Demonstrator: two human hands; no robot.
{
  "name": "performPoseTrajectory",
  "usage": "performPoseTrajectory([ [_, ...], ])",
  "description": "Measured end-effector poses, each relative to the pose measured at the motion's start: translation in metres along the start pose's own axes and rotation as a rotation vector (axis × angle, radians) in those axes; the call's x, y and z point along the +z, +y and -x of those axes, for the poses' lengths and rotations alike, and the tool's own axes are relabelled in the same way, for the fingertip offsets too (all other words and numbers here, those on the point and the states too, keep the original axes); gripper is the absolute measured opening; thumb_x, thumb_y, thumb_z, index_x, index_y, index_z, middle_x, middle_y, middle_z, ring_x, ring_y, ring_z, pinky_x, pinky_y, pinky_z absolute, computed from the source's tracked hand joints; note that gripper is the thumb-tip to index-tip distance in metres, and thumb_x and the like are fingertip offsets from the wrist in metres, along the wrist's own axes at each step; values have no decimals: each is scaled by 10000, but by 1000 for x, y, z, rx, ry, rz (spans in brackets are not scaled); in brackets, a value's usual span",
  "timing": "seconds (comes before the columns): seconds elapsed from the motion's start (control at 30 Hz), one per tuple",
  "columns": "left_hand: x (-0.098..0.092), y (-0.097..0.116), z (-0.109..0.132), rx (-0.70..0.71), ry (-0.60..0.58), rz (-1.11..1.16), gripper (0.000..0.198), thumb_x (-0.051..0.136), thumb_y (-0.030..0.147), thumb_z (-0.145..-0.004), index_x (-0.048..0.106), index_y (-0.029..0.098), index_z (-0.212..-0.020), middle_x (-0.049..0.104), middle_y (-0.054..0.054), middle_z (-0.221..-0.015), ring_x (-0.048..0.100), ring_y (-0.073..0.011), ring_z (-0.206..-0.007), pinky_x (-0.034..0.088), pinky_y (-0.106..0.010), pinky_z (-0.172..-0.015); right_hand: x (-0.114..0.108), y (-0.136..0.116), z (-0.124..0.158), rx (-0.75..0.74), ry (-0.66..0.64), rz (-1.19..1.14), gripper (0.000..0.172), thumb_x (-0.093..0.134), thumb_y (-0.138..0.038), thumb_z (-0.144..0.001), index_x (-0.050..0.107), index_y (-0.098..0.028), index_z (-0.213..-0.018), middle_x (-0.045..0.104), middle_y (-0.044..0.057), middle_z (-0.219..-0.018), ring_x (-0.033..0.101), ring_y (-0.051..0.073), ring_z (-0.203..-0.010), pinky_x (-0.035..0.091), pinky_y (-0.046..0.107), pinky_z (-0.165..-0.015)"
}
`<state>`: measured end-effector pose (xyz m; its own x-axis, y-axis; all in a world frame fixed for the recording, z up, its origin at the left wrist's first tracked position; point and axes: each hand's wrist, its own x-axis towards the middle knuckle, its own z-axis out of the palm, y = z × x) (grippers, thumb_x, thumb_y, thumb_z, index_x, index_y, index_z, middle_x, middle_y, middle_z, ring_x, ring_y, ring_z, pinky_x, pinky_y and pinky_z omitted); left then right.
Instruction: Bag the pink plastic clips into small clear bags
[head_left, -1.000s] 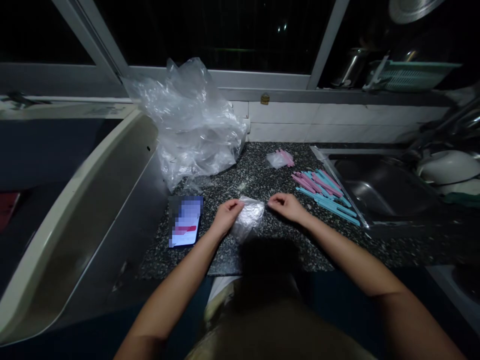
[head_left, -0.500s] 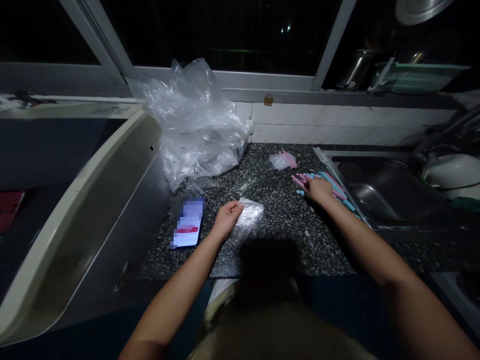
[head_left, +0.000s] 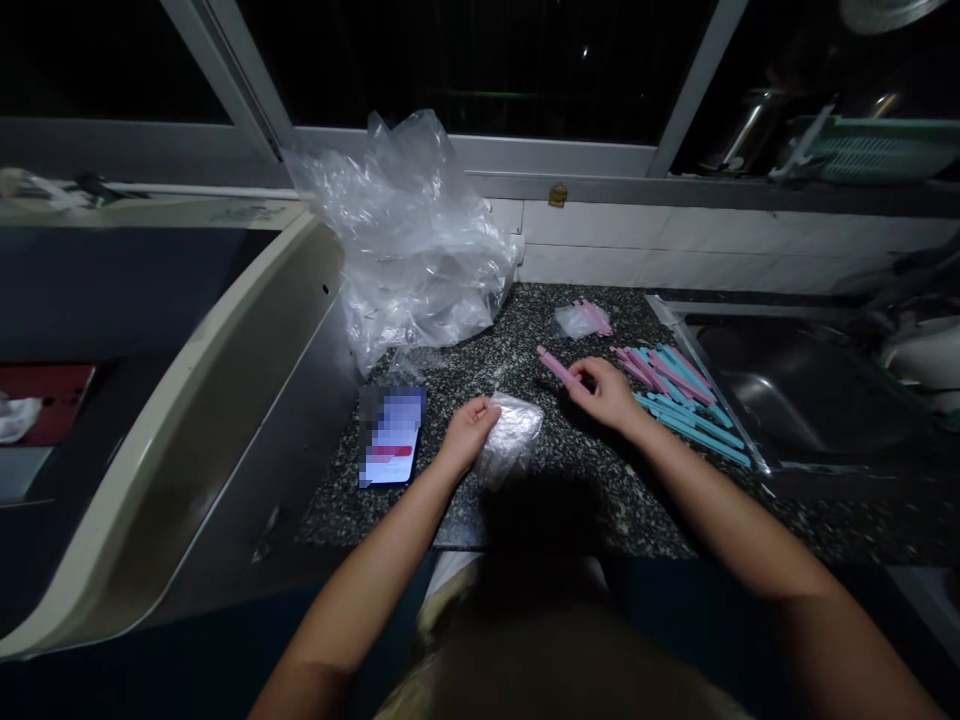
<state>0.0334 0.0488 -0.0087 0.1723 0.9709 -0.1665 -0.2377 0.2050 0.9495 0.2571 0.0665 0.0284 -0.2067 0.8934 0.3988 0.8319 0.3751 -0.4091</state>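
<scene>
My left hand (head_left: 468, 432) is closed on the top edge of a small clear plastic bag (head_left: 513, 438) lying on the speckled counter (head_left: 525, 480). My right hand (head_left: 609, 392) pinches a pink stick (head_left: 556, 367) just right of the bag, its far end pointing up-left. A pile of pink and blue sticks (head_left: 679, 388) lies to the right of that hand, beside the sink.
A large crumpled clear plastic bag (head_left: 416, 240) stands at the back left of the counter. A phone (head_left: 391, 438) lies left of my left hand. A small bag with pink sticks (head_left: 581, 319) sits near the wall. A steel sink (head_left: 795, 390) is on the right.
My right hand went from the small bag out to the stick pile and came back toward the bag holding one pink stick. My left hand kept its hold on the bag.
</scene>
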Motion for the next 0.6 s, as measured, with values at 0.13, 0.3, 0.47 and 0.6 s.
performPoseTrajectory([
  [0.13,0,-1,0,20,-12,-17,293,686,386,-546,544,142,-627,510,60,-505,411,-61,-464,289,-183,-484,16,-32,17,-230,-40,-222,59,534,-206,-717,551,-200,-773,627,64,-988,563,201,-914,427,352,-801],
  [0.3,-1,-5,-3,54,-19,-16,310,711,348,-519,618,122,-708,601,24,-615,487,-86,-555,348,-194,-561,31,-39,23,-225,-51,-177,47,513,-177,-733,553,-188,-754,615,42,-721,558,172,-711,440,301,-672],
  [0.47,-3,-9,-5,98,-59,-153,320,636,404,-614,627,126,-773,619,-6,-670,526,-127,-617,399,-239,-619,36,-38,24,-201,23,-178,50,514,-165,-727,551,-191,-748,605,34,-714,547,167,-696,435,289,-654],
  [0.6,-15,1,-3,263,140,-697,272,545,405,-717,626,154,-783,643,-69,-812,552,-230,-857,391,-396,-847,43,-41,22,-168,40,-208,52,517,-164,-722,554,-192,-746,611,35,-718,552,171,-708,439,294,-664],
])
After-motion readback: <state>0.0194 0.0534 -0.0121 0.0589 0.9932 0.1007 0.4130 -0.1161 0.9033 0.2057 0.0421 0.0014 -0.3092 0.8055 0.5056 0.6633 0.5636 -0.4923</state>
